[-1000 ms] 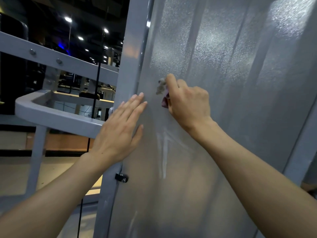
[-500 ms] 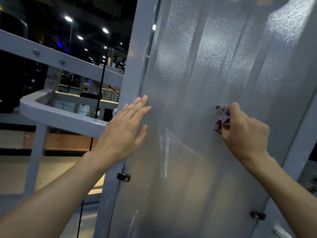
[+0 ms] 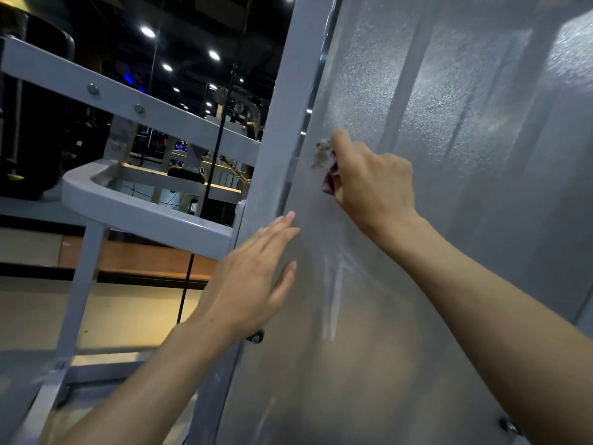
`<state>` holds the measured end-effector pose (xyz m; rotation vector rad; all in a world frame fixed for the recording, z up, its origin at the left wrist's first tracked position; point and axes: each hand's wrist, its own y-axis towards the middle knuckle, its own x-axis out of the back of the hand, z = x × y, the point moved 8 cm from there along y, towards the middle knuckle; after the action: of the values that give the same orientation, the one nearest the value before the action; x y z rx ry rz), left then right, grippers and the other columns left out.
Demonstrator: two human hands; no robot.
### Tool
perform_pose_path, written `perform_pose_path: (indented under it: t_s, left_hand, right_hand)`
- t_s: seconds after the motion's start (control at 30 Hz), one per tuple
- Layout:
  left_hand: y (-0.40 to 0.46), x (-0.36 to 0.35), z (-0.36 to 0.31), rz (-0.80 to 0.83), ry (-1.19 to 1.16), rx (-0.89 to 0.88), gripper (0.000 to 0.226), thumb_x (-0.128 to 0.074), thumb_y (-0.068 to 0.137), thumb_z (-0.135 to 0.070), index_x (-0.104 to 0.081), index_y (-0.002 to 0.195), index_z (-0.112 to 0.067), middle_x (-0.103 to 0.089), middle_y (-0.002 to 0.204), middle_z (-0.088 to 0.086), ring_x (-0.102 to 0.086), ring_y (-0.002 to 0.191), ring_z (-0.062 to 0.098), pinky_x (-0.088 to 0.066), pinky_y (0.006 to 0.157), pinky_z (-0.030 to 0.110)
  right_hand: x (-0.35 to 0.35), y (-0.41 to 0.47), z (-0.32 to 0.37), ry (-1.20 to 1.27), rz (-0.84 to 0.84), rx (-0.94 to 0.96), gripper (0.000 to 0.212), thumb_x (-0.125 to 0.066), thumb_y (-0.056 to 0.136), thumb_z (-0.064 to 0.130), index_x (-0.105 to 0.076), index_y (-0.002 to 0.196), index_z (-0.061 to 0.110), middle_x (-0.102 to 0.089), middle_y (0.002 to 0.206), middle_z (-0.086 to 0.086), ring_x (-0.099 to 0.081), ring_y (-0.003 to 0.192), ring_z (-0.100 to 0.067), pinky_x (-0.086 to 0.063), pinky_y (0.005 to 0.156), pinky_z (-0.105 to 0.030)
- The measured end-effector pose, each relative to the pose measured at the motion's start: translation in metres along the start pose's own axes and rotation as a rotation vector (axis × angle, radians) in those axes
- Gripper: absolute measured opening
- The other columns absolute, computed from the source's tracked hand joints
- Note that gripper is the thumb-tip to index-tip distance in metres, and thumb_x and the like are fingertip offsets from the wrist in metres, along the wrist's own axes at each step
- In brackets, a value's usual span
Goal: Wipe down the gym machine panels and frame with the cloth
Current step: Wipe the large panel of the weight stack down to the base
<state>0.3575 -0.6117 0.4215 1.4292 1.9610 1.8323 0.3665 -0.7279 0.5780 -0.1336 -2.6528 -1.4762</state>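
While right hand [image 3: 375,181] grips one cloth [image 3: 325,165], left hand [image 3: 250,277] flat on one panel [image 3: 449,123].

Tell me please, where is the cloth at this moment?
In the head view, the cloth is bunched in the right hand, pressed against the frosted panel near its left edge, just right of the grey upright post and above the left hand.
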Motion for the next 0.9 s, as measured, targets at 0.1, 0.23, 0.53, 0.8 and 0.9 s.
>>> perform_pose_path:
  t_s: [0.1,0.23,0.53,0.8,0.9]
  left_hand:
    - [-0.008,-0.008,0.002,-0.020,-0.022,0.013,0.050,-0.050,0.103,-0.035,-0.043,0.151,-0.027,-0.024,0.168,-0.017,-0.022,0.153,-0.001,-0.026,0.118,0.021]
    - [-0.014,-0.011,0.005,-0.033,-0.045,0.023,0.047,-0.049,0.103,-0.038,-0.047,0.148,-0.026,-0.029,0.167,-0.013,-0.025,0.153,0.002,-0.029,0.119,0.024]
    - [-0.035,-0.020,0.009,-0.010,-0.078,0.031,0.047,-0.040,0.104,-0.043,-0.048,0.148,-0.027,-0.024,0.168,-0.016,-0.015,0.153,-0.007,-0.013,0.119,0.012]
    - [-0.047,-0.024,0.014,-0.052,-0.151,0.042,0.041,-0.044,0.104,-0.041,-0.057,0.140,-0.028,-0.030,0.165,-0.019,-0.020,0.151,-0.009,-0.026,0.117,0.018]
    - [-0.048,-0.024,0.017,-0.046,-0.173,0.054,0.040,-0.044,0.104,-0.042,-0.055,0.142,-0.032,-0.028,0.165,-0.024,-0.019,0.150,-0.010,-0.026,0.115,0.017]
  right_hand:
    - [-0.003,0.010,0.018,0.017,0.000,0.016,0.052,-0.090,0.064,0.027,-0.062,0.101,0.006,-0.062,0.062,-0.009,-0.054,0.036,-0.034,-0.009,0.050,-0.019]
    - [-0.007,-0.006,0.048,-0.016,0.027,0.073,0.046,-0.090,0.062,0.030,-0.066,0.095,0.010,-0.059,0.059,-0.004,-0.052,0.035,-0.032,-0.013,0.048,-0.023]
    - [0.009,0.020,0.023,0.060,-0.094,0.124,0.048,-0.083,0.069,0.032,-0.049,0.097,0.016,-0.064,0.065,-0.006,-0.059,0.044,-0.035,-0.025,0.047,-0.026]
    - [0.006,-0.021,0.053,0.137,0.003,0.434,0.008,-0.063,0.077,0.025,-0.060,0.083,0.021,-0.057,0.068,-0.003,-0.061,0.055,-0.029,-0.038,0.051,-0.035]
    - [0.014,0.010,0.023,0.127,-0.056,0.276,0.014,-0.064,0.079,0.030,-0.063,0.086,0.018,-0.060,0.069,-0.004,-0.062,0.057,-0.032,-0.039,0.053,-0.035]
